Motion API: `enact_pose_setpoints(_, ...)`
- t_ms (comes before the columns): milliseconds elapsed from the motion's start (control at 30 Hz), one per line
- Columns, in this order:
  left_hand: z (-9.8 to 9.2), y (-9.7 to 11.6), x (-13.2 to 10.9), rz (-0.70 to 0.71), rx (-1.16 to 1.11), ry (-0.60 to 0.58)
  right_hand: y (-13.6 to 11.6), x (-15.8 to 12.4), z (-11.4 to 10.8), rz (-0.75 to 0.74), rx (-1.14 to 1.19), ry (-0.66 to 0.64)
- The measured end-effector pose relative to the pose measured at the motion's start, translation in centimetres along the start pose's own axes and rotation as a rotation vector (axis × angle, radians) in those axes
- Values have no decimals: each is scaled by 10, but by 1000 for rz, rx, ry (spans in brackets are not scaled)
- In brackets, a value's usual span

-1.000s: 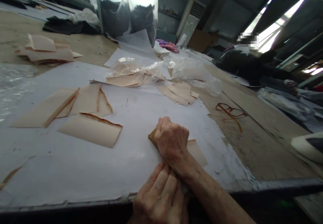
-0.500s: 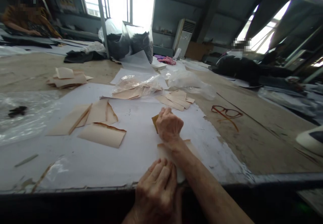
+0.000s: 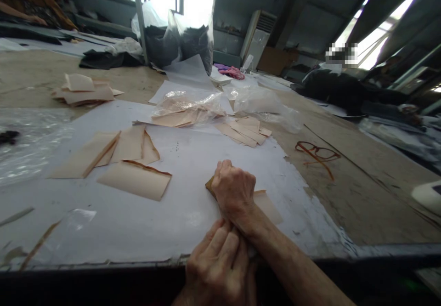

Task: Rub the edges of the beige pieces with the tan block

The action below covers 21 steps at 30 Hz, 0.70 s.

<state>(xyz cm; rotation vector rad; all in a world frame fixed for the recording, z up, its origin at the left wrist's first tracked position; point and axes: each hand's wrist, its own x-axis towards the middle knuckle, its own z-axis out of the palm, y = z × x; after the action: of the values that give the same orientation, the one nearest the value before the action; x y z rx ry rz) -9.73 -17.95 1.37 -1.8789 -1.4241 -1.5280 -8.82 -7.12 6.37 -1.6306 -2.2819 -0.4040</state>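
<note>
My right hand (image 3: 234, 187) is closed in a fist around a flat yellow-brown piece (image 3: 210, 185); only its corner shows, so its kind is unclear. Beneath that wrist lies a beige sheet piece (image 3: 268, 206) with a brown strip along its top edge, mostly covered by my hands and forearm. At the front table edge, my left hand (image 3: 217, 262) has its fingers bent and pressed together on the near part of this piece. Several similar beige pieces with brown edges (image 3: 136, 182) lie to the left on the white sheet (image 3: 138, 232).
Beige strips (image 3: 245, 130) and a clear plastic bag (image 3: 193, 106) lie farther back. Another stack of pieces (image 3: 82, 91) is at the far left. Glasses (image 3: 319, 152) rest on the right. One person (image 3: 37, 7) works at the back left.
My right fist has come nearer to me with the yellow-brown piece, close to the left hand. The left hand stays at the table edge. The view has tilted slightly down.
</note>
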Motion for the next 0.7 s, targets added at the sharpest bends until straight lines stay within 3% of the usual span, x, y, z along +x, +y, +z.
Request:
enact_pose_setpoints(200, 2, -1, 1, 14, 19, 46, -12, 16, 9, 149, 86, 8)
enact_pose_setpoints(333, 1, -3, 1, 29, 58, 13, -10, 37, 13, 330, 342, -24)
enact_pose_setpoints(433, 1, -5, -1, 51, 68, 27, 2, 45, 6, 384, 515, -5)
enact_pose_setpoints(567, 1, -4, -2, 57, 76, 11, 23, 27, -15, 264, 464, 155)
enact_pose_setpoints(700, -1, -2, -2, 34, 58, -5, 27, -1, -20, -19, 314, 91)
